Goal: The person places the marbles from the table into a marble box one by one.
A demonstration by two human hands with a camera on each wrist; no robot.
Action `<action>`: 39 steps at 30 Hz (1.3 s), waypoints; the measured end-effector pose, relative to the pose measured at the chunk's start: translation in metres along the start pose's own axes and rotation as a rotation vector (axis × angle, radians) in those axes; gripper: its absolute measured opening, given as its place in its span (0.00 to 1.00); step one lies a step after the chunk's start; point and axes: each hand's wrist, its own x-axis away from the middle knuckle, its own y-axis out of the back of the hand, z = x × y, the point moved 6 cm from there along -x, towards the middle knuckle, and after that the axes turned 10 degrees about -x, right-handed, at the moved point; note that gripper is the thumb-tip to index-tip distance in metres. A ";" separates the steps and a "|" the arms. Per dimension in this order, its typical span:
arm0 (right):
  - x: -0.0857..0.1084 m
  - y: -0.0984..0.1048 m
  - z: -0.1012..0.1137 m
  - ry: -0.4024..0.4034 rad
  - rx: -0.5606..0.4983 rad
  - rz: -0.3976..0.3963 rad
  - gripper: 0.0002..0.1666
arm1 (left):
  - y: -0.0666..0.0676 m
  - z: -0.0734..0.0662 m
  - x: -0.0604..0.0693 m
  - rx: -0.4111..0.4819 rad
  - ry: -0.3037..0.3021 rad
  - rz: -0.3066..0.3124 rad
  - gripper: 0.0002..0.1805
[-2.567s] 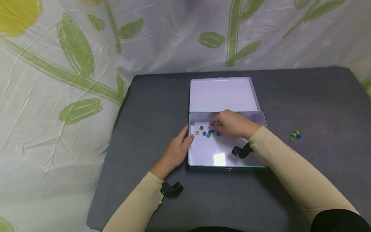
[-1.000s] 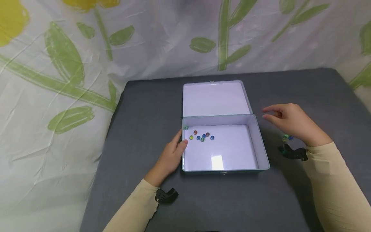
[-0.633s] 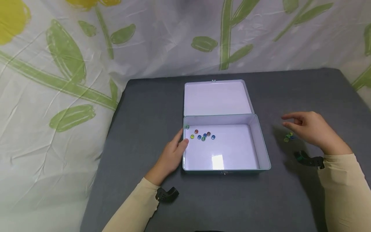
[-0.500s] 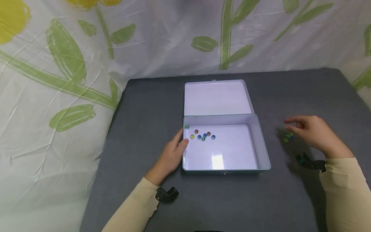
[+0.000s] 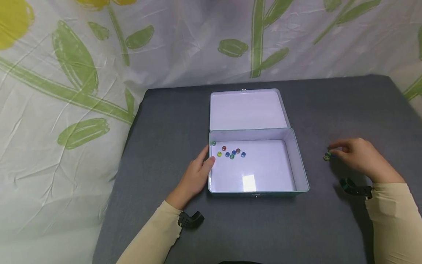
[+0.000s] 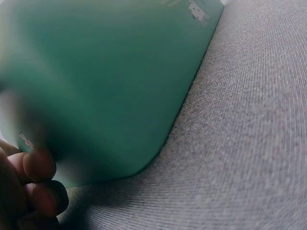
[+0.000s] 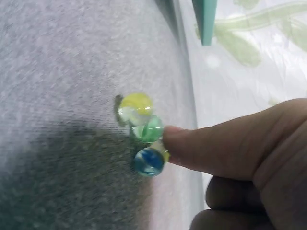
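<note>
Green, yellow and blue glass marbles sit at the right hand's thumb tip on the grey tabletop, right of the open green metal box, any pinch by the fingers hidden

Square glare marks the box floor; soft shadow lies beside the right sleeve; left wrist foreground is blurred.
</note>
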 end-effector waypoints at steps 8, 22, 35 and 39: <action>0.000 0.001 -0.008 -0.025 0.014 -0.031 0.17 | 0.000 0.000 0.000 0.004 0.003 0.008 0.36; -0.005 0.002 -0.001 0.014 0.010 -0.091 0.15 | -0.001 -0.001 0.000 0.012 -0.005 0.017 0.36; -0.004 0.013 0.040 0.003 -0.065 -0.136 0.22 | -0.001 -0.001 0.001 0.005 0.022 0.036 0.37; -0.005 0.016 0.063 0.029 -0.074 -0.142 0.21 | 0.000 -0.001 0.001 0.013 0.014 0.032 0.36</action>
